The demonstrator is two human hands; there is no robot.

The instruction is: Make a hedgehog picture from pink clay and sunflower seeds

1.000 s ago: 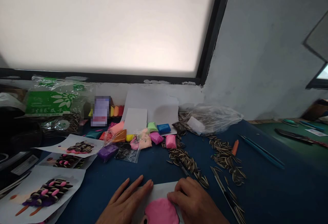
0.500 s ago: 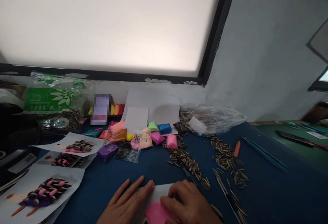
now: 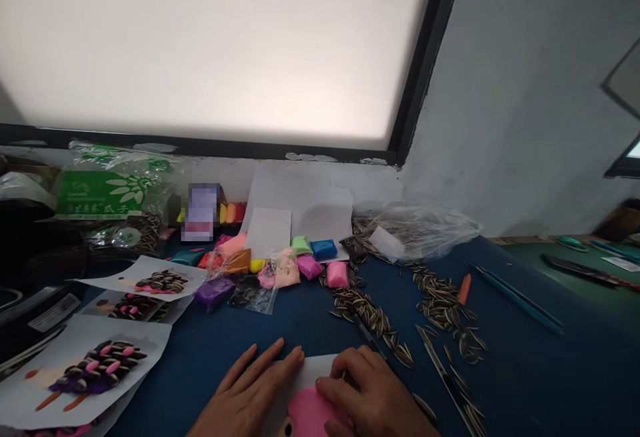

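Note:
At the bottom centre, a flat piece of pink modelling clay (image 3: pixel 311 414) lies on a white sheet of paper (image 3: pixel 320 364). Beside the clay's lower left edge shows a beige patch with a dark spot (image 3: pixel 289 429), cut off by the frame. My left hand (image 3: pixel 250 390) rests flat with fingers stretched out, along the paper's left side. Over the clay's right part, my right hand (image 3: pixel 375 390) has its fingers bent, with a fingertip and the thumb pressed on the pink surface. Its palm hides the clay's right edge.
Sunflower seeds (image 3: pixel 367 310) are scattered beyond my right hand, near a cutter knife (image 3: pixel 445 370). Blue tweezers (image 3: pixel 520 300) lie farther right. Coloured clay packets (image 3: pixel 240 260) line the back. Finished seed pictures (image 3: pixel 100 370) overlap at left. A seed bag (image 3: pixel 107 194) leans behind them.
The view has shifted slightly, so the table things sit a little farther right. Both hands keep nearly the same pose, the right still on the pink clay.

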